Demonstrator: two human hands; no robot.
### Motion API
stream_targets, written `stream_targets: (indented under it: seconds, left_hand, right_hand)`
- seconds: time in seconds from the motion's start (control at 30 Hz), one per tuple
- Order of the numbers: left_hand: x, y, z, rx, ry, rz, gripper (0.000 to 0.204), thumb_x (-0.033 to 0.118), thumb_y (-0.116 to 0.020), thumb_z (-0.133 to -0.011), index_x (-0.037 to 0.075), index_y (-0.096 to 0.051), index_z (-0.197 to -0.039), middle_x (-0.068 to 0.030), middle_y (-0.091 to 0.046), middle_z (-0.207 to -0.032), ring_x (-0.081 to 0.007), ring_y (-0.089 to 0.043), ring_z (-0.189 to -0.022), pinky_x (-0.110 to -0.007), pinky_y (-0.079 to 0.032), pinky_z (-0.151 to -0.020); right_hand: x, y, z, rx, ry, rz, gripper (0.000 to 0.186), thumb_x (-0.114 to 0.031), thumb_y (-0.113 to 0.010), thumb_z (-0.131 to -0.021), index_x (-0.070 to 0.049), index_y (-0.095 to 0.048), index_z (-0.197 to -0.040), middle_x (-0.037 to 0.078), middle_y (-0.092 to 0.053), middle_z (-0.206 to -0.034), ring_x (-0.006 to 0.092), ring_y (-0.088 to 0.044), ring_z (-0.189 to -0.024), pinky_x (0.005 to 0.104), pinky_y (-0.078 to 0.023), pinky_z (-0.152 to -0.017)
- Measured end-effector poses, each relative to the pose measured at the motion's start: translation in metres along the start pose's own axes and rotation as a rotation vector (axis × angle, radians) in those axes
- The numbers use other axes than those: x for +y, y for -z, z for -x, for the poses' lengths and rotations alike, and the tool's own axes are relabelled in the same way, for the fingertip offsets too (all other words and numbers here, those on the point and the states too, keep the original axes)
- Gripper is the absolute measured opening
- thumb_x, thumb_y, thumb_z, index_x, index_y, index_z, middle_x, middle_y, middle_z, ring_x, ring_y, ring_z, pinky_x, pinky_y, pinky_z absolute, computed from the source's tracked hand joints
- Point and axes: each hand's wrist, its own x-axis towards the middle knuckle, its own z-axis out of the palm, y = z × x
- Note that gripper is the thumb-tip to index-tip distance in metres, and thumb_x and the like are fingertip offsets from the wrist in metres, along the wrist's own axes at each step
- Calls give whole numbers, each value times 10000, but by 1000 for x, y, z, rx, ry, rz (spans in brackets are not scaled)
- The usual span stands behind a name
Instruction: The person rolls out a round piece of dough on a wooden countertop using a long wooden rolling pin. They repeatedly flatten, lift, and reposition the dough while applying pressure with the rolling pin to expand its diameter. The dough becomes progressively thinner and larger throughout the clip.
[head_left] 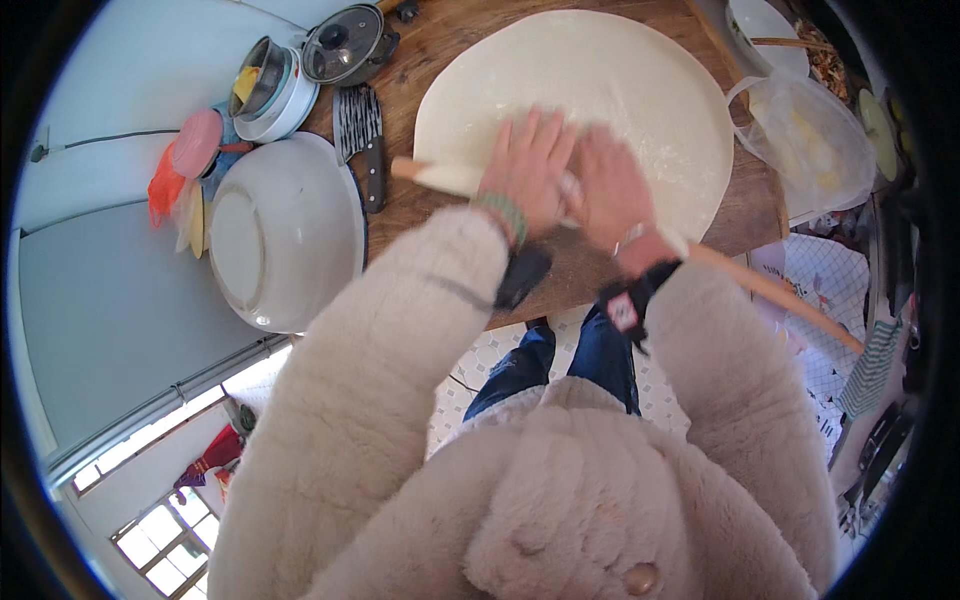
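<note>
A large, round, thin sheet of dough [590,70] covers much of the wooden board [745,232]. Along its near edge lies a long wooden rolling pin [775,288], slanting from the left down to the right, past the board's edge. Pale dough appears to be wrapped round the pin's middle, mostly beneath my hands. My left hand [530,172] rests flat on that wrapped part, fingers stretched forward and a little apart. Close beside it, my right hand [614,190] also lies over the pin with its fingers extended, slightly blurred.
A cleaver [358,125] with a dark handle lies left of the dough, beside a big upturned white basin [290,230]. Stacked bowls [268,90] and a glass-lidded pot [345,48] stand at the far left. On the right are a clear plastic bag [805,150] and a white bowl [765,35].
</note>
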Motion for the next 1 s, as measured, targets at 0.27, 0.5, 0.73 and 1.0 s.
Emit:
stream_targets:
  seconds: [0.27,0.5,0.73,1.0]
  left_hand:
    - [22,49,32,-266,-121,-46,750,419,-593,-843,-40,-442,-1417,-222,-393,-1529,-402,-315,-1449,-574,-211,-1176]
    - [45,45,-37,138,137,69,577,373,-628,-878,11,-545,-1319,-206,-478,-1444,-411,-382,-1385,-647,-194,-1145]
    - [11,14,-121,143,149,-85,542,378,-668,-835,7,-590,-1221,-189,-550,-1324,-387,-486,-1252,-579,-268,-1129]
    - [56,9,-12,90,60,30,704,355,-735,-757,7,-503,-1324,-192,-526,-1331,-394,-445,-1291,-607,-218,-1152]
  right_hand:
    - [-36,24,45,-62,93,-11,821,-515,-555,-913,70,-370,-1458,284,-356,-1528,385,-273,-1474,557,-155,-1202]
    - [14,58,79,-151,46,-63,880,-429,-655,-852,51,-303,-1500,248,-303,-1564,387,-258,-1477,607,-139,-1192]
    - [72,39,21,168,10,138,739,-467,-722,-805,-28,-521,-1365,202,-499,-1410,335,-465,-1328,525,-357,-1096]
    - [80,66,55,-3,30,70,422,-417,-782,-735,-95,-630,-961,92,-596,-939,282,-599,-940,409,-494,-798]
